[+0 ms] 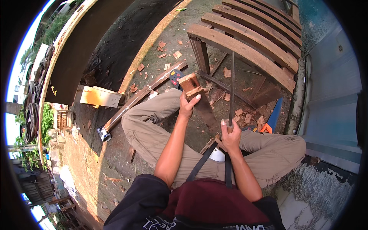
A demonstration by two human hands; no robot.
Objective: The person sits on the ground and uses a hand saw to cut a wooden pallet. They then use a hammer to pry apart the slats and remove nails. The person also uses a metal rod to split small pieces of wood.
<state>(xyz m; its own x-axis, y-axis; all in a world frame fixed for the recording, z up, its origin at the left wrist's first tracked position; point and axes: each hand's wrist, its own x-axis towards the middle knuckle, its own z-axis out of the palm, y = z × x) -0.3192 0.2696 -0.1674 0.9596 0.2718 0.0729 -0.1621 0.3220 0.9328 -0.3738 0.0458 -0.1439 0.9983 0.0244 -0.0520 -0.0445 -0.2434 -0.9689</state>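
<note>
My left hand [188,105] is closed round a brown wooden board [204,113], near its upper end. A cut notch shows at that end, with paler raw wood at its edges. The board slants down toward my lap, between my bent legs. To its right, my right hand [230,138] grips the wooden handle of a file [232,84], a long, thin, dark metal tool. The file points up and away from me, apart from the board. Its surface is too small to make out. Where the board's lower end rests is partly hidden by my right hand and dark straps.
A slatted wooden bench [249,46] stands at the far right. Beside my right knee lies a saw [274,117] with a blue blade and orange handle. A long wooden beam [147,91] lies left, a shiny metal object [103,134] at its end. Wood chips [177,54] litter the ground.
</note>
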